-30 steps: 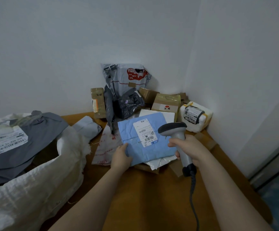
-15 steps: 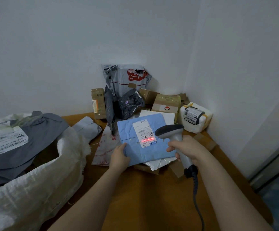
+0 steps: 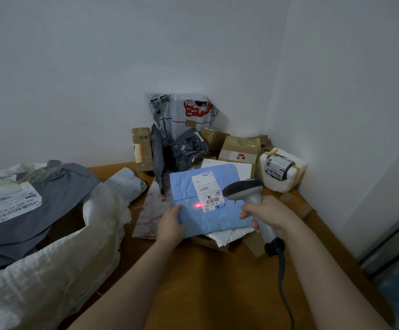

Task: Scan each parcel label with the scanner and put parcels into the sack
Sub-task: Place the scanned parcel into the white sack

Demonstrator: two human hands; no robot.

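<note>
My right grip [image 3: 265, 216] clenches the scanner [image 3: 243, 190], its red spot [image 3: 198, 206] on the blue parcel [image 3: 208, 217] my left grip [image 3: 169, 223] holds, right of the sack [image 3: 74, 253]. One grey parcel [image 3: 57, 203] lies inside; the pile [image 3: 239, 148] still awaits, I judge.

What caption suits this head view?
The right hand aims the scanner at the label on the blue parcel; the left hand holds its edge.

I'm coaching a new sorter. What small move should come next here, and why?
Probably tilt the scanner slightly rightward: its red spot sits on the blue parcel at the label edge, just left of the barcode. The left hand holds the parcel's corner; the right hand grips the scanner.
</note>
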